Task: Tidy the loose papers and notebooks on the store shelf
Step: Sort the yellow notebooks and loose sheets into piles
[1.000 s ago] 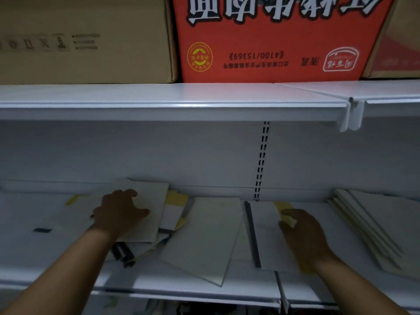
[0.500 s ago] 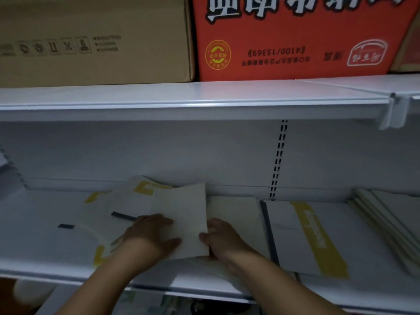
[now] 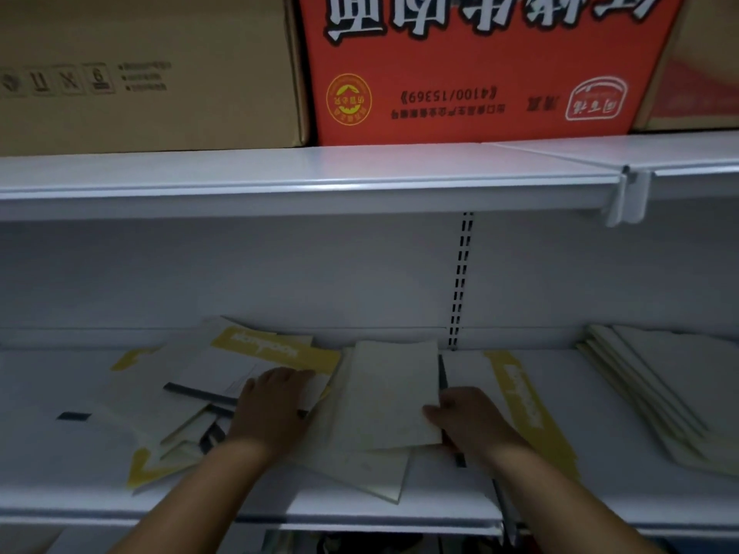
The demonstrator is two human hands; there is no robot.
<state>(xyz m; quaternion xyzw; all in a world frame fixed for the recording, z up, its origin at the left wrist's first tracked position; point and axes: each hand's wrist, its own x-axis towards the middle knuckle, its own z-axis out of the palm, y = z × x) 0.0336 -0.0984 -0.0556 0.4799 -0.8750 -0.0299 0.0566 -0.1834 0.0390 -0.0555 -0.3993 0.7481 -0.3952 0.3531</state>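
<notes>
Evidently gathering is in hand; the left hand (image 3: 272, 405) lies flat on the loose papers (image 3: 192, 377) at the left of the shelf (image 3: 48, 453); the right hand (image 3: 468, 421) pinches the right edge of the pale notebook (image 3: 394, 393) mid-shelf; next, it likely needs sliding left, squared onto them.

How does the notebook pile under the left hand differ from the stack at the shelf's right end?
The left pile lies scattered at crossing angles; the right stack is fanned in even steps. The left pile shows yellow bands and dark spines; the right stack only pale covers. The left hand rests on the left pile; no hand touches the right stack: the right hand grips a middle notebook. Both lie flat on the white shelf.
</notes>
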